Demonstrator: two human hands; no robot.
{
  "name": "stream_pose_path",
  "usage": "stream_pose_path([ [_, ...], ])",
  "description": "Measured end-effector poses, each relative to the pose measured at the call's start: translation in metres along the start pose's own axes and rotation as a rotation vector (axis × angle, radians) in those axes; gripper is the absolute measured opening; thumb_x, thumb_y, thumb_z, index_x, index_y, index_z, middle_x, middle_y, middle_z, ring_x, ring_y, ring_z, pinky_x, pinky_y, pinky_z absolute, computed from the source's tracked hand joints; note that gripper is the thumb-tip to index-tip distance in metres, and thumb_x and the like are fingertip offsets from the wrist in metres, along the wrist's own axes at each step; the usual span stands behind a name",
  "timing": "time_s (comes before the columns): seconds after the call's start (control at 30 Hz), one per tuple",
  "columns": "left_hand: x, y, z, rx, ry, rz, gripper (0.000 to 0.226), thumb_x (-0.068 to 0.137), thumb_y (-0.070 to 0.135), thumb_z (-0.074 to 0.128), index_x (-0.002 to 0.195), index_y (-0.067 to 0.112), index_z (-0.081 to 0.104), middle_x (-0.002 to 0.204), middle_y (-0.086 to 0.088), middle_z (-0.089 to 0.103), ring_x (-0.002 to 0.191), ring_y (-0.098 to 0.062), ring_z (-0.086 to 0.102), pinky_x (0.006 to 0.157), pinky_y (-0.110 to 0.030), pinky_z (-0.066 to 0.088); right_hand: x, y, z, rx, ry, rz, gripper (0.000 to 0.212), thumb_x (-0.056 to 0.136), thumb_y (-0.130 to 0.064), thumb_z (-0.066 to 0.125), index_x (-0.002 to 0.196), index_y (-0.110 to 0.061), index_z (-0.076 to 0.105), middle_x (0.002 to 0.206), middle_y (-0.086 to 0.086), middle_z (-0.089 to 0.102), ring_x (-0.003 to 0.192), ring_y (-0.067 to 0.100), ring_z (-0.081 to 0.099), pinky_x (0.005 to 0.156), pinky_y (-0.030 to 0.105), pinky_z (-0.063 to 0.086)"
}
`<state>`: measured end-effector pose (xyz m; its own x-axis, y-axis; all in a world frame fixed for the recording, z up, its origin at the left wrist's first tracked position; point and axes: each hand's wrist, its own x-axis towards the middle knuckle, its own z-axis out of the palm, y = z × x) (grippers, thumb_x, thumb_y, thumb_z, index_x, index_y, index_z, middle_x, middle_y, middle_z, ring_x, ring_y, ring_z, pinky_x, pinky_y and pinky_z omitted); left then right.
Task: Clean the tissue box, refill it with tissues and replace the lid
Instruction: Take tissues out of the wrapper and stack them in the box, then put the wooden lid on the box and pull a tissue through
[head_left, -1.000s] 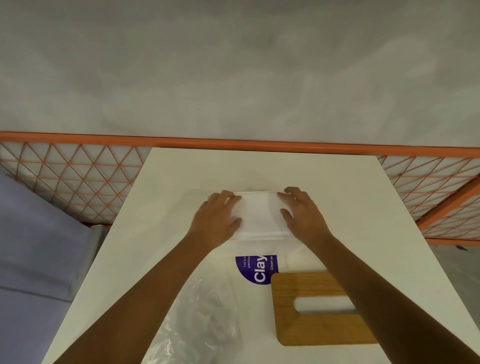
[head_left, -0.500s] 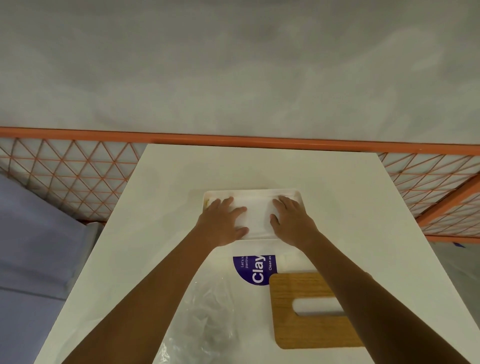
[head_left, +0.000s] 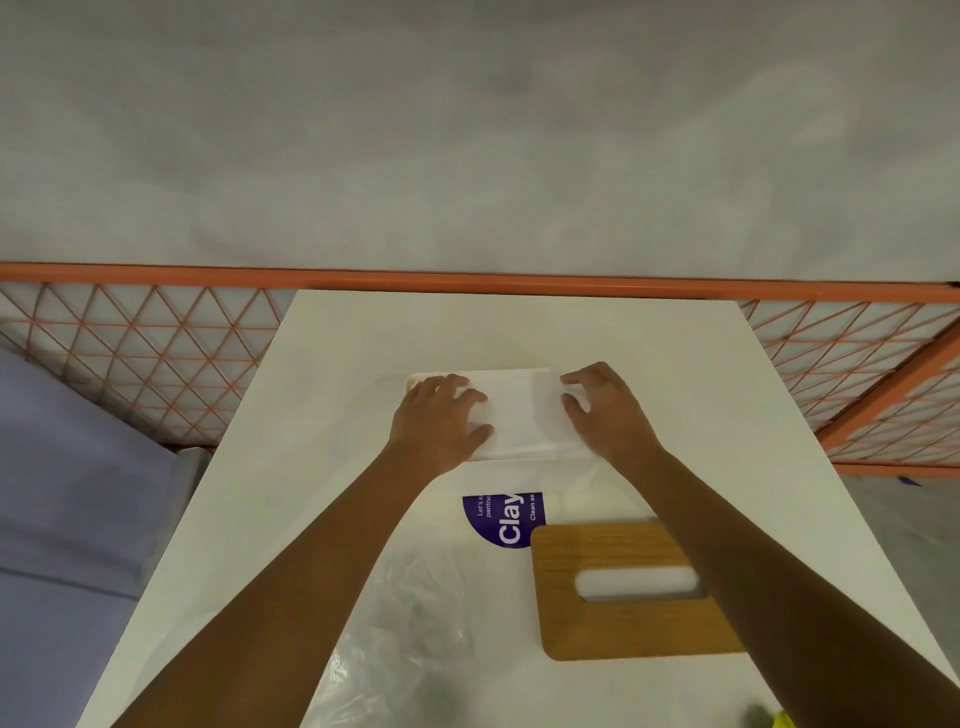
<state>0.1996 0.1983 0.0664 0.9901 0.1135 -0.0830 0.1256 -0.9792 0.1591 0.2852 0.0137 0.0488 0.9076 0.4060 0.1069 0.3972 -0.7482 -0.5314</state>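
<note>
A white tissue box (head_left: 415, 379) sits mid-table with a stack of white tissues (head_left: 524, 415) lying in it. My left hand (head_left: 441, 421) rests palm down on the left part of the stack, fingers spread. My right hand (head_left: 605, 410) is at the stack's right end, fingers curled over its edge. The wooden lid (head_left: 618, 618) with a slot lies flat near the front right, partly under my right forearm.
A clear plastic wrapper (head_left: 410, 613) with a purple label (head_left: 501, 519) lies in front of the box. The white table (head_left: 322, 415) ends at an orange mesh fence (head_left: 135, 358). Something yellow (head_left: 779, 719) shows at the bottom right corner.
Both hands shifted on the tissue stack: they drew nearer to me, then spread apart again, the right hand moving out to the stack's right end.
</note>
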Motion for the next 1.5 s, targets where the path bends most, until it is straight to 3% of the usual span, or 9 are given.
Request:
stream_pose_path([
  [0.13,-0.023,0.025,-0.006,-0.165,0.216,-0.013,0.04,0.096,0.038,0.043,0.132,0.022,0.049,0.136,0.001,0.044,0.127,-0.017,0.04,0.104,-0.029,0.035,-0.023,0.015,-0.02,0.142,0.17,0.103,0.027,0.092,-0.012,0.051,0.118,-0.008,0.059,0.122,0.009,0.053,0.11,0.022,0.054,0.089,0.023,0.041],
  [0.23,-0.047,0.051,-0.004,-0.38,0.24,-0.035,0.033,0.095,0.031,0.047,0.125,0.018,0.054,0.124,-0.002,0.049,0.116,-0.017,0.049,0.096,-0.029,0.045,-0.049,0.032,-0.027,0.18,0.192,0.21,0.026,0.092,-0.011,0.051,0.117,-0.008,0.06,0.122,0.01,0.053,0.108,0.023,0.056,0.087,0.023,0.041],
  [0.37,-0.074,0.077,0.015,-0.522,0.034,-0.138,0.031,0.095,0.028,0.049,0.123,0.017,0.051,0.122,-0.003,0.049,0.105,-0.018,0.056,0.087,-0.026,0.047,-0.091,0.059,-0.026,0.103,0.108,0.366,0.03,0.092,-0.013,0.051,0.121,-0.009,0.056,0.127,0.011,0.05,0.114,0.027,0.053,0.095,0.034,0.044],
  [0.5,-0.092,0.089,0.045,-0.476,-0.214,-0.259,0.046,0.094,0.032,0.051,0.134,0.013,0.04,0.134,-0.009,0.044,0.121,-0.024,0.049,0.094,-0.03,0.044,-0.126,0.078,-0.021,0.037,-0.068,0.605,0.041,0.09,-0.013,0.048,0.131,-0.008,0.045,0.133,0.014,0.041,0.122,0.031,0.045,0.099,0.045,0.043],
  [0.73,-0.109,0.101,0.071,-0.501,-0.452,-0.364,0.054,0.095,0.031,0.047,0.142,0.011,0.029,0.137,-0.012,0.049,0.123,-0.027,0.05,0.099,-0.034,0.043,-0.159,0.088,-0.014,-0.17,-0.178,0.772,0.049,0.091,-0.031,0.046,0.13,-0.001,0.038,0.129,0.016,0.038,0.123,0.031,0.036,0.096,0.041,0.039],
  [0.93,-0.114,0.111,0.076,-0.736,-0.354,-0.411,0.05,0.095,0.028,0.047,0.141,0.013,0.032,0.132,-0.01,0.054,0.121,-0.026,0.052,0.099,-0.034,0.043,-0.168,0.094,-0.008,-0.089,-0.171,0.859,0.059,0.088,-0.036,0.054,0.131,0.0,0.037,0.131,0.017,0.038,0.123,0.034,0.037,0.098,0.043,0.039],
  [1.17,-0.11,0.112,0.076,-0.781,-0.195,-0.419,0.05,0.092,0.021,0.054,0.14,0.015,0.038,0.129,-0.01,0.054,0.118,-0.025,0.053,0.097,-0.034,0.045,-0.164,0.097,-0.018,0.032,-0.106,0.89,0.064,0.079,-0.041,0.065,0.125,-0.001,0.045,0.125,0.016,0.048,0.115,0.035,0.049,0.09,0.044,0.044],
  [1.37,-0.089,0.1,0.034,-0.759,0.031,-0.314,0.054,0.091,0.004,0.048,0.143,0.015,0.036,0.122,-0.011,0.051,0.109,-0.022,0.055,0.086,-0.022,0.042,-0.136,0.075,-0.045,0.179,0.133,0.791,0.064,0.078,-0.037,0.068,0.127,-0.002,0.046,0.126,0.017,0.05,0.115,0.036,0.051,0.091,0.046,0.044],
  [1.5,-0.077,0.078,-0.001,-0.776,0.156,-0.331,0.047,0.091,0.0,0.047,0.137,0.011,0.045,0.112,-0.011,0.05,0.109,-0.025,0.058,0.08,-0.014,0.037,-0.107,0.045,-0.053,0.23,0.188,0.705,0.062,0.079,-0.036,0.067,0.128,-0.005,0.045,0.127,0.013,0.048,0.114,0.032,0.051,0.089,0.043,0.045],
])
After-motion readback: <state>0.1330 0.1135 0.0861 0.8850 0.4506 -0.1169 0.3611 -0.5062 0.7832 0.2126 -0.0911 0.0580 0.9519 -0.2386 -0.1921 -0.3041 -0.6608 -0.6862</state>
